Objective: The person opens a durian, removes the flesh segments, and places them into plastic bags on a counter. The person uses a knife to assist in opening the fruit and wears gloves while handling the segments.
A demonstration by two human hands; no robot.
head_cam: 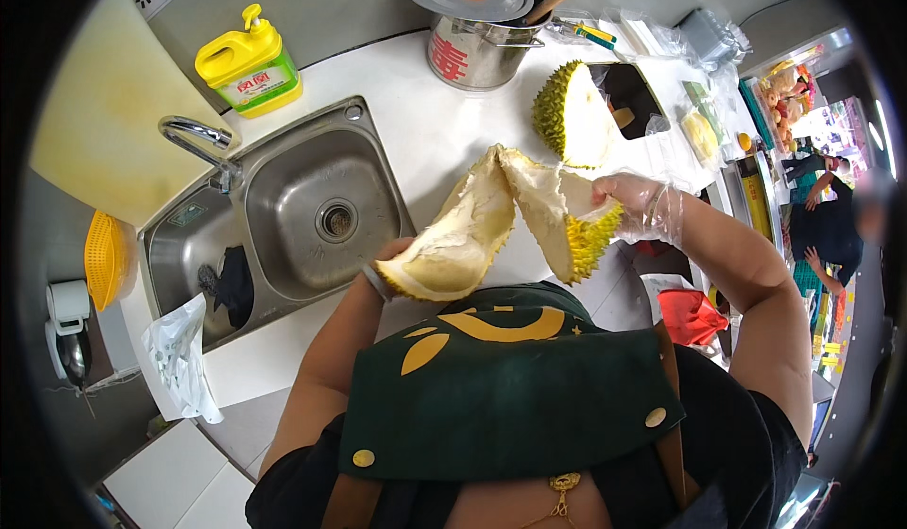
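I hold an opened durian husk over the counter's front edge. Its two sections meet at their tips at the top, with the pale inner walls showing. My left hand [392, 251] grips the lower end of the left husk section [464, 245]; most of its fingers are hidden behind the rind. In a clear plastic glove, my right hand [634, 199] clasps the right husk section [542, 206], its fingers reaching over the edge into the hollow. Behind it, a spiky green durian piece [567, 114] stands on the white counter [418, 132] with its pale cut side facing right.
Left of the husk is a double steel sink [312, 196] with a faucet [198, 146]. A yellow detergent jug [248, 65] and a lidded steel pot [475, 51] line the wall. A dark counter cutout [634, 97] lies at right. A person [825, 224] stands farther right.
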